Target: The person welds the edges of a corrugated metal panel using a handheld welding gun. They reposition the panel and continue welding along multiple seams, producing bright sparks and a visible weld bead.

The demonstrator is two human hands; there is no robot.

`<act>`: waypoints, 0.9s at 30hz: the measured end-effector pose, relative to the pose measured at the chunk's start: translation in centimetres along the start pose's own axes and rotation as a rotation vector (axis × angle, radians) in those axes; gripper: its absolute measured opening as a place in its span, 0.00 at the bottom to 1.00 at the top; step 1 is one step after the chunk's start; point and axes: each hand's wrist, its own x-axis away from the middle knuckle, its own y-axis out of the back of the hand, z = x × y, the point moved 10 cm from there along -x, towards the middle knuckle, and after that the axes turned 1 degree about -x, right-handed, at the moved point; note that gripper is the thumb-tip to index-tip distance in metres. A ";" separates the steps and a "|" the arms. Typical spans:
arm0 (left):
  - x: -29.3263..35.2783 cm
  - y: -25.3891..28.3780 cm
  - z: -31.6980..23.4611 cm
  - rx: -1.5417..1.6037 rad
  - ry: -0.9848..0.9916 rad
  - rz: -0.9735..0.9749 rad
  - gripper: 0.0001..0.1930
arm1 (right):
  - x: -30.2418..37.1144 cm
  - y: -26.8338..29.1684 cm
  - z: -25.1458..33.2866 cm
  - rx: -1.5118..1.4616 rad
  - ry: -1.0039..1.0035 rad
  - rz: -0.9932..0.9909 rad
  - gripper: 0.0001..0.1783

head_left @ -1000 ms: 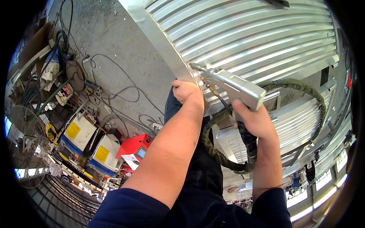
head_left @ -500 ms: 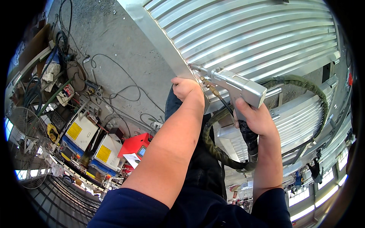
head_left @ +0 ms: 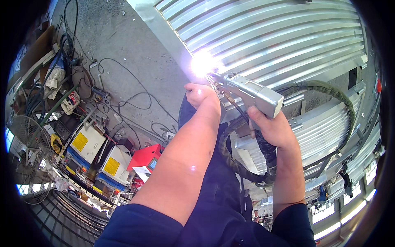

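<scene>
A silver welding gun (head_left: 253,92) is gripped in my right hand (head_left: 269,123), its thumb along the side of the grip. From its tip, a white-violet welding glare (head_left: 203,64) covers the seam where the ribbed sheet meets the flat frame of the metal panel (head_left: 279,35). My left hand (head_left: 199,95) is closed at the frame's near edge, just below the glare; whatever its fingers hold is hidden. A thick sleeved hose (head_left: 329,89) loops from the gun's handle, and a brass fitting (head_left: 228,96) sits under its barrel.
A second ribbed panel (head_left: 317,133) lies to the right under the hose loop. At left stand a red machine (head_left: 146,158), white boxes with yellow labels (head_left: 88,144) and a caged fan (head_left: 29,144). Black cables (head_left: 140,82) trail over the concrete floor. People appear at the far right.
The bright glare has appeared at the gun's tip. My right hand and the gun have shifted slightly left. My left hand has stayed at the frame edge.
</scene>
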 end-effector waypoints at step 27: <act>-0.3 0.1 0.2 -0.008 0.031 -0.087 0.27 | 2.3 1.6 -1.6 -0.148 0.022 -0.066 0.22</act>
